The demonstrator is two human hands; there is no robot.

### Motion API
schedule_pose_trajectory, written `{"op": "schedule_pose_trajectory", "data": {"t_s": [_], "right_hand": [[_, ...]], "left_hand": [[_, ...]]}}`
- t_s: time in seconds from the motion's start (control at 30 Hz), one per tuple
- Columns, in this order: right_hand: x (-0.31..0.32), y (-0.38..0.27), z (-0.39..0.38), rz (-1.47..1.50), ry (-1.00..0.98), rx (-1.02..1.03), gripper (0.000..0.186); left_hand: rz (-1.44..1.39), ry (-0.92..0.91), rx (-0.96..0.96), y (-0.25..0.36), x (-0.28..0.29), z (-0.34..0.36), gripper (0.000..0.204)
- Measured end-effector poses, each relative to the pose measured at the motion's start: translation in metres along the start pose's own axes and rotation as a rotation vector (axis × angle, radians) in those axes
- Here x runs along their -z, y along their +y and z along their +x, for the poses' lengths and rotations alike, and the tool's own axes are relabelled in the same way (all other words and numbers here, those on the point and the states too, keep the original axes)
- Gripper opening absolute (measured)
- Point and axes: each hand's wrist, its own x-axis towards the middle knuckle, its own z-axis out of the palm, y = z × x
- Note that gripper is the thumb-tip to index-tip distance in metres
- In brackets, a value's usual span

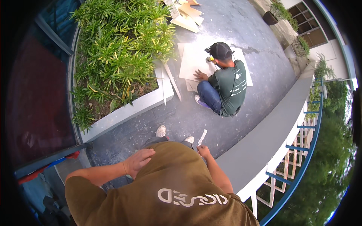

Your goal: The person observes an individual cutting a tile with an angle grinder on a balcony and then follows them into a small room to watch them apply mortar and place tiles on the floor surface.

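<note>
White strip [202, 137] is poking out beyond R hand [203, 151], which is pinching its near end; poss. dropping if grip's slackening. L hand [139, 162] is resting against brown shirt [171, 169], fingers approx. together.

Bold white lettering [192, 198] crosses the chest of the person's brown shirt [177, 171], nearer the body than the left hand [138, 162] and right hand [204, 151]. Beyond the right hand, a co-worker's dark green shirt [228, 92] bears a round white emblem [237, 75] above small white print [236, 89], too tiny to read.
</note>
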Motion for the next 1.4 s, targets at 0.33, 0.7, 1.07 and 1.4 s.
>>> {"op": "schedule_pose_trajectory", "data": {"t_s": [0.33, 0.7, 1.07, 1.4], "right_hand": [[0.004, -0.015, -0.026, -0.101, 0.01, -0.02, 0.038], [0.0, -0.007, -0.019, -0.074, 0.054, -0.002, 0.035], [0.002, -0.001, -0.008, -0.057, 0.008, -0.029, 0.038], [0.006, -0.008, 0.0, -0.03, 0.02, -0.046, 0.037]], "left_hand": [[0.016, -0.011, 0.006, 0.003, -0.001, -0.001, 0.064], [0.025, -0.019, 0.002, 0.001, -0.001, -0.001, 0.061], [0.015, -0.022, 0.014, 0.0, -0.001, -0.002, 0.061], [-0.003, -0.002, 0.011, -0.003, 0.002, 0.0, 0.069]]}}
